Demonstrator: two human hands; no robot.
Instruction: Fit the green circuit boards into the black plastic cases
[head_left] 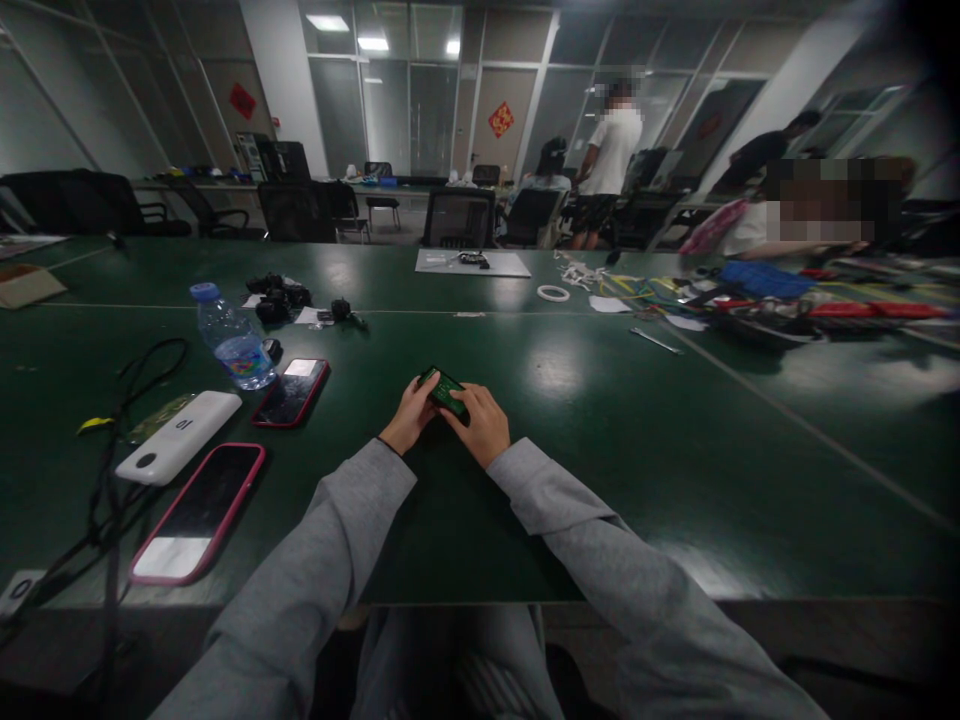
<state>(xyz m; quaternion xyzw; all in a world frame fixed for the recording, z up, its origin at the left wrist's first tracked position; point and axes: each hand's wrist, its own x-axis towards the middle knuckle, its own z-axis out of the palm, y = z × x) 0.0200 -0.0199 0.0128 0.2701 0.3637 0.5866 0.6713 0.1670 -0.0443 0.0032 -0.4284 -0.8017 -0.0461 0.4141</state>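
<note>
Both of my hands hold a small green circuit board (447,391) with a dark edge, tilted above the green table (637,450). My left hand (411,412) grips its left end, the thumb on the upper face. My right hand (481,420) grips the right end, with its thumb and fingers against the board. The fingers beneath the board are hidden. Left of my hands lies a phone in a red case (291,393), and nearer the front edge another phone in a pink case (199,513).
A water bottle (238,345), a white power bank (180,437) and black cables (112,490) are at left. Black parts (281,298) lie behind. A white board (472,264), a tape ring (553,293), a wrench (656,341) and tangled wires sit farther off. People are beyond.
</note>
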